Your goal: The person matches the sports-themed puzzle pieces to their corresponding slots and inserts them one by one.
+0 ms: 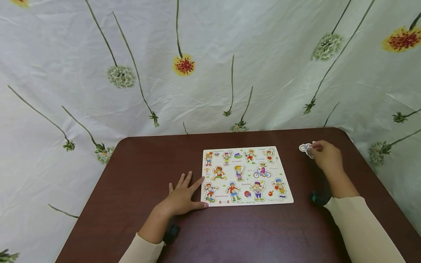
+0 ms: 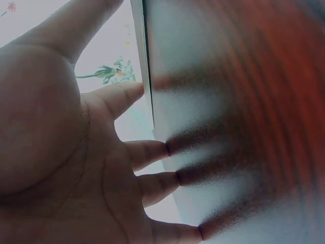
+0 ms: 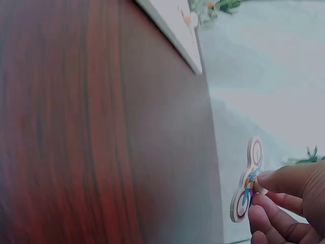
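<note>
A white puzzle board [image 1: 230, 174] with colorful sports figures and printed words lies flat on the table. My left hand [image 1: 180, 198] rests at the board's left side, fingers spread, thumb and index finger touching its edge. In the left wrist view the spread fingers [image 2: 155, 188] reach down to the tabletop beside the board's edge [image 2: 144, 61]. To the right of the board, my right hand [image 1: 327, 155] pinches a bicycle puzzle piece [image 1: 306, 149]. The right wrist view shows that piece [image 3: 248, 185] tilted on edge, thumb and fingers at its middle.
The dark reddish-brown table [image 1: 158, 157] has rounded far corners. Behind it hangs a pale cloth [image 1: 210, 91] with printed flowers, close to the table's far edge. A dark band with a device [image 1: 320, 198] sits at the right wrist, and another [image 1: 171, 233] at the left.
</note>
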Available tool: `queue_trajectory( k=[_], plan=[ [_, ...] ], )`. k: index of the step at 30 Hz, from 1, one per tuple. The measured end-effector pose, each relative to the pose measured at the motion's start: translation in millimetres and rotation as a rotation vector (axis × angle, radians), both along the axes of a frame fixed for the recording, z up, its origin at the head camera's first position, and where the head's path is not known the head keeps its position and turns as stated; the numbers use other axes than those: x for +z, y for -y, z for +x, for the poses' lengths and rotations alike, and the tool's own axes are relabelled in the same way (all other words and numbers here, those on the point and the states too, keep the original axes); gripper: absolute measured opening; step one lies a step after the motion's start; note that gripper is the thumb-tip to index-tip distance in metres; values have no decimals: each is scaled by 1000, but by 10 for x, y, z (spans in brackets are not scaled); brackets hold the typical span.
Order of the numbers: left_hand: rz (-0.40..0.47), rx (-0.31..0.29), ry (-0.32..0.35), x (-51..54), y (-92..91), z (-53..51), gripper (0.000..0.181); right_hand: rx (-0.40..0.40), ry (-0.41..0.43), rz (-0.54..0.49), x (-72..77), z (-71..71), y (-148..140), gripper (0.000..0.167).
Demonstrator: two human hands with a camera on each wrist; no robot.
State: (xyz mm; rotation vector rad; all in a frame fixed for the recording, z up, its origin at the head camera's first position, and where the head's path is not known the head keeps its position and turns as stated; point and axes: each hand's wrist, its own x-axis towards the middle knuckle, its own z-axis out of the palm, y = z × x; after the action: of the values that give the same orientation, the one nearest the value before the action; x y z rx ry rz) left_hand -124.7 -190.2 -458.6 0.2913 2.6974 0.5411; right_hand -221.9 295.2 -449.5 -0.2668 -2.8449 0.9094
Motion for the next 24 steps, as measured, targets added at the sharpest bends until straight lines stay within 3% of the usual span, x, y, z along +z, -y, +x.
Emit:
queue_trajectory(
  k=[12, 24],
  plan=[
    [10, 3, -4, -3, -4, 5, 93, 58, -62, -40, 73, 144, 381, 26],
    [13, -2, -10, 18, -2, 18, 92, 178, -55, -62, 83, 229, 657, 20]
  ],
)
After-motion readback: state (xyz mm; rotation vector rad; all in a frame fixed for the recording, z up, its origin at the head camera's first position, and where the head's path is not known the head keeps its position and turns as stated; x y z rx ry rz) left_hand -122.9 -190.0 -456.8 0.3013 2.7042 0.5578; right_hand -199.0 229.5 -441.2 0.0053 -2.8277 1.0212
